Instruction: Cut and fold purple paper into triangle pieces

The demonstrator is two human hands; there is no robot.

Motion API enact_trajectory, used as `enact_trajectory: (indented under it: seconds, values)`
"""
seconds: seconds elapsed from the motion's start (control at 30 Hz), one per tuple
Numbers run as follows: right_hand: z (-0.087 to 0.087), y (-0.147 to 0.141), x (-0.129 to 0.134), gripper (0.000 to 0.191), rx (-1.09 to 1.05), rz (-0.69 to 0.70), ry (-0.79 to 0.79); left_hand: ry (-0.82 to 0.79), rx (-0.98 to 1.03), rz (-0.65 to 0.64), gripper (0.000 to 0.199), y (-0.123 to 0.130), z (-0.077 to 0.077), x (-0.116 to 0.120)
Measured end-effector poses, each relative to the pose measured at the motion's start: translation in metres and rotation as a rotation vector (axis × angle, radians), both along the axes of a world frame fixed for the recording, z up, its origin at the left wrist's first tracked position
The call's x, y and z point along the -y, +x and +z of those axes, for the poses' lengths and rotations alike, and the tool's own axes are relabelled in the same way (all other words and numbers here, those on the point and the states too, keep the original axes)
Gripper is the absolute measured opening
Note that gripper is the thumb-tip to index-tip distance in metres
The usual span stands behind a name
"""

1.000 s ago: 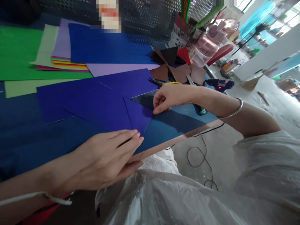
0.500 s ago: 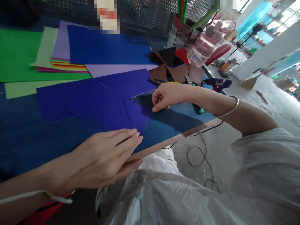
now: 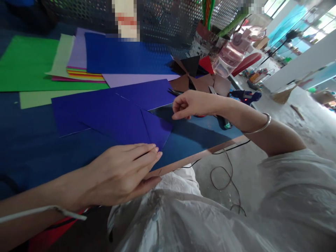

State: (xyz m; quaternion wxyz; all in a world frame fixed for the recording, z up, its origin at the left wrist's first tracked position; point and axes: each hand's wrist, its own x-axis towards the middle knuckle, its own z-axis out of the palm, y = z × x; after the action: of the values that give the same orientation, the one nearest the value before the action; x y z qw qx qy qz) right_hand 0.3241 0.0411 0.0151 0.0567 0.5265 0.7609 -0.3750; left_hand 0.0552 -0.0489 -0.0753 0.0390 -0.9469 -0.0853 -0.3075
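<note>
A folded violet-blue sheet of paper point(image 3: 123, 120) lies on the blue tabletop, with a crease line setting off a triangular part point(image 3: 156, 126) at its right end. My left hand point(image 3: 126, 171) rests at the paper's near edge, fingers stretched out side by side and their tips on the lower corner. Just right of the paper's right corner is my right hand point(image 3: 185, 105), its fingers curled in and nothing visible in them. Behind it the dark tips of a tool point(image 3: 174, 91) stick out, the rest hidden. Another violet-blue sheet point(image 3: 154, 92) shows behind the folded part.
Green point(image 3: 28, 66), lilac and dark blue sheets point(image 3: 126, 54) are stacked at the back left. Brown paper pieces point(image 3: 201, 83), a pink bottle point(image 3: 231, 52) and a blue glue gun point(image 3: 245, 95) stand or lie at the right. The table edge point(image 3: 191, 157) runs close to me.
My right hand has lifted slightly up and away from the paper's right corner. My left hand stays on the paper. The whole view has shifted a little.
</note>
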Motion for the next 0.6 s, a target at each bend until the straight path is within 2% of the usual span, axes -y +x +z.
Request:
enact_trajectory:
  seconds: [0.07, 0.13, 0.23, 0.3, 0.4, 0.5, 0.6]
  values:
    - [0.005, -0.011, 0.006, 0.015, -0.036, 0.041, 0.054, -0.018, -0.007, -0.011, 0.029, 0.001, 0.001, -0.001]
    - [0.005, -0.024, 0.011, 0.017, -0.062, 0.143, 0.027, -0.024, -0.003, -0.015, 0.028, 0.001, 0.002, -0.001]
    - [-0.005, -0.036, 0.011, 0.019, -0.078, 0.27, -0.022, -0.029, -0.017, -0.001, 0.03, -0.002, 0.0, 0.0]
    - [-0.013, -0.038, 0.008, 0.018, -0.086, 0.306, -0.005, -0.048, -0.045, -0.003, 0.032, -0.004, 0.0, 0.0]
    - [-0.023, -0.033, 0.002, 0.017, -0.06, 0.328, 0.078, -0.123, -0.067, -0.01, 0.032, -0.008, 0.001, -0.002]
    - [-0.026, -0.027, 0.001, 0.02, 0.015, 0.343, 0.217, -0.276, -0.083, 0.002, 0.029, -0.007, 0.006, -0.006]
    - [-0.027, -0.025, 0.001, 0.024, 0.051, 0.355, 0.31, -0.398, -0.12, 0.099, 0.034, 0.001, 0.012, -0.011]
